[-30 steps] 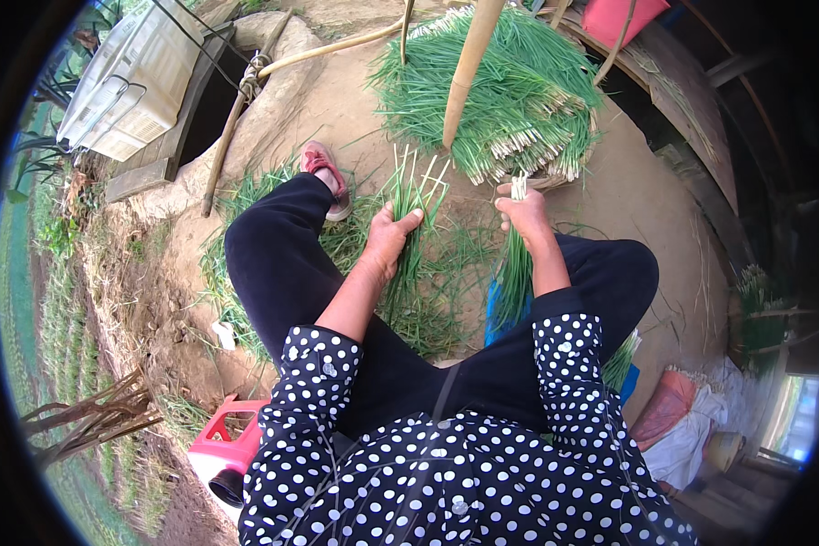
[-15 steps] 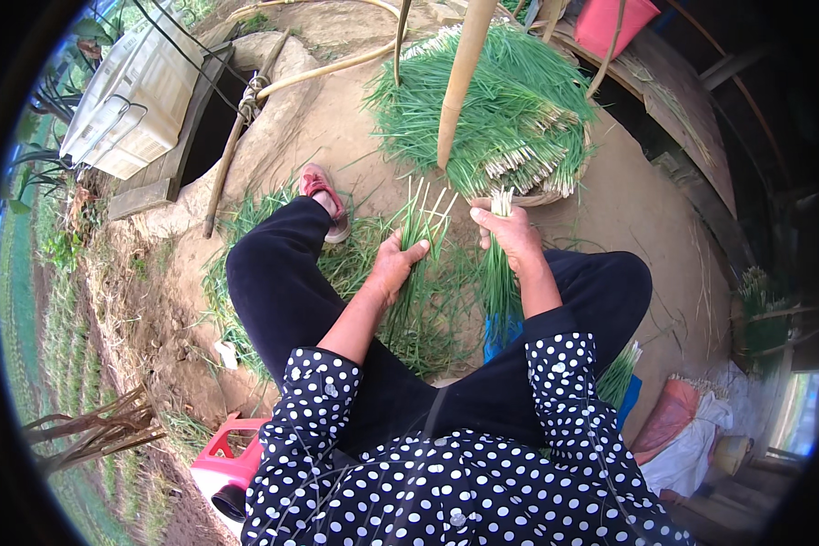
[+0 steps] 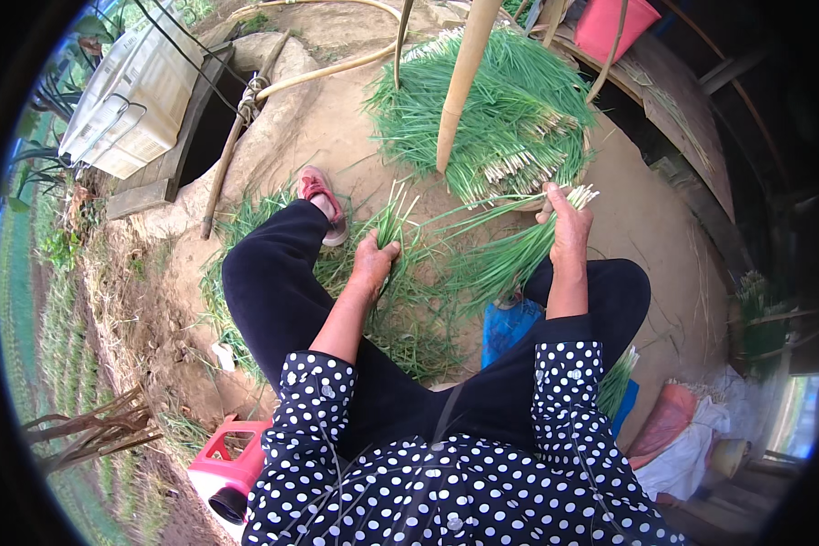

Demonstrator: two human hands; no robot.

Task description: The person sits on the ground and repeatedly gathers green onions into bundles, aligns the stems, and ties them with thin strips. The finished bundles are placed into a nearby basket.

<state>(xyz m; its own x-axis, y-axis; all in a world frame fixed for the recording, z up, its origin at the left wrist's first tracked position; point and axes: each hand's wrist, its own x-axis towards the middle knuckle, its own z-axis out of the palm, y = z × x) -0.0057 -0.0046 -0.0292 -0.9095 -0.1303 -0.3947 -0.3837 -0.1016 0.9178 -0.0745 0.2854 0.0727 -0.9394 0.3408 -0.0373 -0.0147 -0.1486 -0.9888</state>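
In my left hand [image 3: 371, 264] is a small bunch of chives [image 3: 393, 218], gripped between thumb and fingers, with its pale stem ends pointing up and away. My right hand [image 3: 570, 235] is closed round a thicker bunch of chives [image 3: 517, 257]. Its white ends stick out past the fingers on the right, while the green leaves fan down to the left. A few stalks stretch leftward from the right hand toward the other bunch. Just beyond my right hand lies a big heap of chives [image 3: 510, 100], its white ends facing me, on a round basket mostly hidden beneath it.
Loose green leaves [image 3: 414, 341] litter the ground between my legs. A bamboo pole [image 3: 462, 86] slants in front of the heap. White crates [image 3: 141, 105] stand far left, a pink bucket [image 3: 614, 25] far right. Beside me are a red-pink plastic container [image 3: 232, 464] and a blue thing [image 3: 510, 329].
My right hand has moved right and slightly up, and its bunch has swung from upright to slanting, leaves spread left. My left hand has drawn a little left with its bunch.
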